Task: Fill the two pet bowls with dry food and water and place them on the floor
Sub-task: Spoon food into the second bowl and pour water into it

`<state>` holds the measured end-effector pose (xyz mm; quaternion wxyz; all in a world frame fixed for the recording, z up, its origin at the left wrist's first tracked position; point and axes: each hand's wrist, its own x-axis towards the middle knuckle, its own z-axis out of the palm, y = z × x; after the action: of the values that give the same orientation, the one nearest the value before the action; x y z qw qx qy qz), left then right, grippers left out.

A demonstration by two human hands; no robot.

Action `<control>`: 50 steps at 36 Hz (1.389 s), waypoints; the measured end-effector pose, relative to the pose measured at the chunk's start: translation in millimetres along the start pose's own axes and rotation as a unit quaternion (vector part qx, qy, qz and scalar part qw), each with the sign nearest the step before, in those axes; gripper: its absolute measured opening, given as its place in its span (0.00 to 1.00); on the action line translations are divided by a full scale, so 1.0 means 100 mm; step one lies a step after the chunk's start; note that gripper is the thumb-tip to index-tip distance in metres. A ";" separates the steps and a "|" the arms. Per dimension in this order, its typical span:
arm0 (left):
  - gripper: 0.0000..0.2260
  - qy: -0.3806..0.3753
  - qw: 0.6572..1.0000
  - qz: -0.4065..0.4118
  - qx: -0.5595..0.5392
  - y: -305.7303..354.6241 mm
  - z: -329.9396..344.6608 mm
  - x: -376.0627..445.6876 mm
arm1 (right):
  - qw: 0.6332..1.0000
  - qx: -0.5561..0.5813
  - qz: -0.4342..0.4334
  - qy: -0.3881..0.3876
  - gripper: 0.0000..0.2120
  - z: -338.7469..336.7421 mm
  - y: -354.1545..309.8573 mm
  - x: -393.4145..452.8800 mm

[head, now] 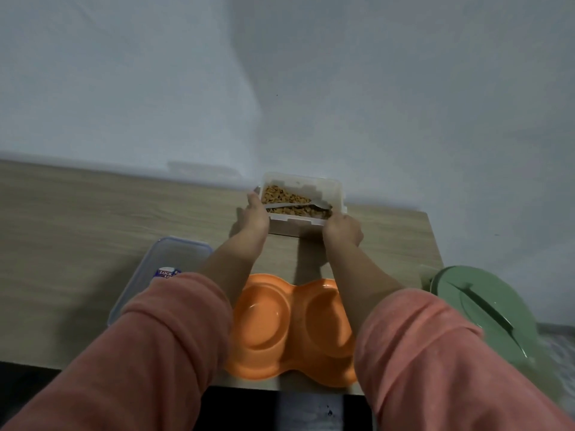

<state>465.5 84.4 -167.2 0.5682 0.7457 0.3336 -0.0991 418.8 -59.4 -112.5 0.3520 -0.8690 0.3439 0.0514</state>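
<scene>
An orange double pet bowl [281, 331] sits at the near edge of the wooden table [93, 219], both of its wells dry and bare. Behind it, by the wall, stands a clear plastic container [303, 185] holding brown dry food with a clear scoop [298, 206] lying across the kibble. My left hand [253, 217] grips the container's left side, thumb on the rim. My right hand [342, 230] grips its right front corner. Pink sleeves cover both forearms.
The container's clear lid [161, 262] with a blue-edged label lies flat left of the bowl. A green lidded vessel [485, 309] stands at the table's right end. A grey wall rises right behind the table. Dark floor shows below the front edge.
</scene>
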 end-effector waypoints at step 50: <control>0.29 -0.283 0.943 0.085 -0.154 -0.96 -2.06 -1.53 | 0.872 -0.239 -0.425 -0.051 0.16 -0.10 -0.09 -2.57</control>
<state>243.1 226.6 -92.2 0.7534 0.6160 0.1053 -0.2046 228.6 83.1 -14.7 0.1383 -0.9852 -0.0993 0.0215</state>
